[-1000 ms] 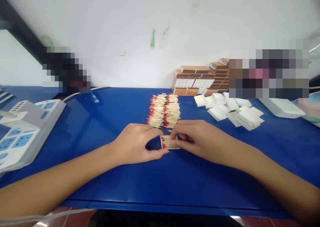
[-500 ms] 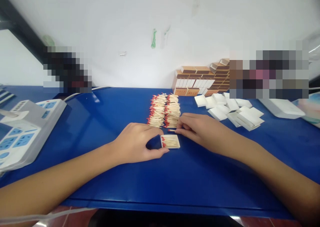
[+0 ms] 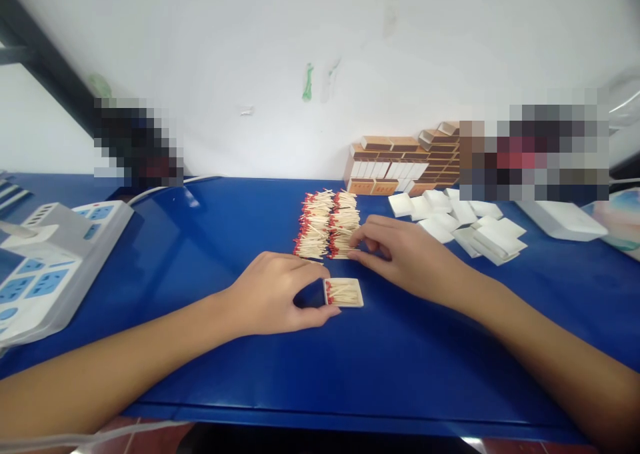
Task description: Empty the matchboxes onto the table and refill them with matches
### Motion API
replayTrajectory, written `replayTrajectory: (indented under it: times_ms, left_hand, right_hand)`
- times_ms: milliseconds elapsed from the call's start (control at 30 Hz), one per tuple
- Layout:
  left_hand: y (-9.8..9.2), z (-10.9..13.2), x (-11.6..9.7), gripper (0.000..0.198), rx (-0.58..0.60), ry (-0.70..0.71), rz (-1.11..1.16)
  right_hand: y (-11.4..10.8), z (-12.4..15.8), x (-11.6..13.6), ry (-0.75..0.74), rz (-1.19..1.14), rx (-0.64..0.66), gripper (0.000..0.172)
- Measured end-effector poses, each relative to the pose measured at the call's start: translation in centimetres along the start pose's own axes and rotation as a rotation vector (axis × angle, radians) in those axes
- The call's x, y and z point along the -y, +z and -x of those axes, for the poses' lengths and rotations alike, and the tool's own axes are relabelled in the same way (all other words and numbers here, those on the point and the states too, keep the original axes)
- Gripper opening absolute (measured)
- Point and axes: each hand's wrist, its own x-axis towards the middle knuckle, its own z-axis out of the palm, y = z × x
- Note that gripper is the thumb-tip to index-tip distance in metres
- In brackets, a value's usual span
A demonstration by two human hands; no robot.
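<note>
A small white matchbox tray (image 3: 356,293) lies on the blue table with several red-headed matches (image 3: 342,293) inside, their heads to the left. My left hand (image 3: 280,293) grips the tray's left end between thumb and index finger. Beyond it lie two stacked rows of matches, a left pile (image 3: 315,226) and a right pile (image 3: 344,224). My right hand (image 3: 395,244) is at the near right edge of the right pile. Its thumb and index fingertips touch the match ends there, slightly apart, with no match clearly held. One loose match lies beside my left knuckles.
Several empty white trays (image 3: 440,226) are scattered at the right. Brown matchbox covers (image 3: 390,151) stand stacked against the white wall. On the left is a large power strip (image 3: 95,254) with a cable. A white box (image 3: 563,221) sits at the far right.
My right hand has moved from a match pinched just in front of the right pile back up to the pile's edge, its fingertips parting. The tray appears slightly lower and further right.
</note>
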Motion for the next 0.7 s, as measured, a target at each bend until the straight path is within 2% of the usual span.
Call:
replayTrajectory:
  times_ms: [100,300,700]
  left_hand:
    - [0.04,0.06,0.03,0.032,-0.001,0.009,0.001]
    - [0.06,0.06,0.11,0.033,0.006,-0.008,-0.011]
    - [0.13,-0.08,0.39,0.032,-0.031,-0.03,-0.018]
  right_hand:
    - [0.29,-0.13,-0.55,0.021,0.014,0.044,0.013]
    - [0.29,0.01,-0.13,0.071,-0.021,0.123,0.016]
    - [0.15,0.28,-0.54,0.095,-0.073,0.182,0.025]
